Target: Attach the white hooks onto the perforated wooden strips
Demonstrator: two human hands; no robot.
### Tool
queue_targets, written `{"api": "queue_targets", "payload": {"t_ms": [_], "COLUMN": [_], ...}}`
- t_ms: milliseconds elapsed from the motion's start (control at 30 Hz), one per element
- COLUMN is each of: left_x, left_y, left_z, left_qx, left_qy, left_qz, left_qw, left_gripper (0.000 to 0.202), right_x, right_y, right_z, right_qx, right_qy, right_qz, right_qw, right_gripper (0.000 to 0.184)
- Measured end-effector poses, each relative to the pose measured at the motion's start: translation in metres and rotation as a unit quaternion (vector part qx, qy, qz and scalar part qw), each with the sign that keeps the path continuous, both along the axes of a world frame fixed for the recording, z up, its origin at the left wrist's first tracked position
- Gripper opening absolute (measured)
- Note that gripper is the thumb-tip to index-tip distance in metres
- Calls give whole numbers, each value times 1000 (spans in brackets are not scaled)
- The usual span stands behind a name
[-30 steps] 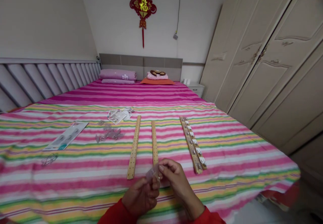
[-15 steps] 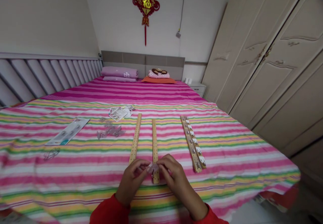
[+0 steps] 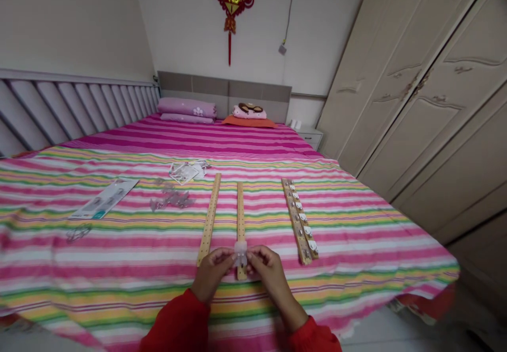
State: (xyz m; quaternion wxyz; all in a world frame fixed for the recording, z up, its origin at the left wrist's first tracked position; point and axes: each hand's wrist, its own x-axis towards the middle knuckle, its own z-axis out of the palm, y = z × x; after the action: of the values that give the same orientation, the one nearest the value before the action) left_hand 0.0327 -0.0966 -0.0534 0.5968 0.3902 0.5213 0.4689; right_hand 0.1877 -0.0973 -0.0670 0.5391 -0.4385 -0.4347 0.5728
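Packet (image 3: 240, 250), small and see-through, sits between the two hands in the head view, over the near part of the middle wooden strip (image 3: 241, 209). The left hand (image 3: 209, 275) grips its left edge between thumb and fingertips, and the right hand (image 3: 270, 274) pinches the right edge in the same way. A small dark bit shows at the packet's lower end; it is too small to make out. Whether the packet touches the wood under it, I cannot tell.

The middle strip lies lengthwise away from the person, its near end showing below the packet. Another strip with holes, the left strip (image 3: 210, 209), lies beside it at a slight slant, its near end just beside the left hand. Well apart, to the right of the right hand, lies a holed board (image 3: 294, 210) with metal bits along it and a row of white pieces (image 3: 303, 218) down its right side.

To the left of the strips is a pile of clear packets (image 3: 172, 200), with some papers (image 3: 186, 172) just beyond it. Farther left lie a long white card (image 3: 106, 200) and, nearer the person, a tangle of thin loops (image 3: 78, 232). All of this rests on a striped cloth (image 3: 134, 267) spread over the bed. Red sleeves (image 3: 180, 320) cover both forearms.
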Motion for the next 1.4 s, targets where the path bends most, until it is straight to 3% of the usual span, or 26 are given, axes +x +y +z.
{"api": "queue_targets", "payload": {"t_ms": [200, 733, 1167, 1400], "left_x": [3, 13, 13, 15], "left_y": [6, 5, 9, 7], "left_z": [-17, -38, -55, -57], "left_qx": [-31, -19, -5, -8], "left_qy": [2, 55, 79, 82], "left_qz": [27, 38, 42, 44], "left_qw": [999, 998, 996, 996], "left_gripper": [39, 36, 34, 31], "right_x": [-5, -11, -14, -15], "right_y": [-1, -2, -2, 0], "right_z": [-7, -34, -38, -45], "right_qx": [-43, -43, -49, -52], "right_qy": [25, -15, -11, -4], "right_qz": [-20, -89, -91, -99], "right_qw": [999, 995, 995, 994], "right_gripper": [45, 30, 32, 33]}}
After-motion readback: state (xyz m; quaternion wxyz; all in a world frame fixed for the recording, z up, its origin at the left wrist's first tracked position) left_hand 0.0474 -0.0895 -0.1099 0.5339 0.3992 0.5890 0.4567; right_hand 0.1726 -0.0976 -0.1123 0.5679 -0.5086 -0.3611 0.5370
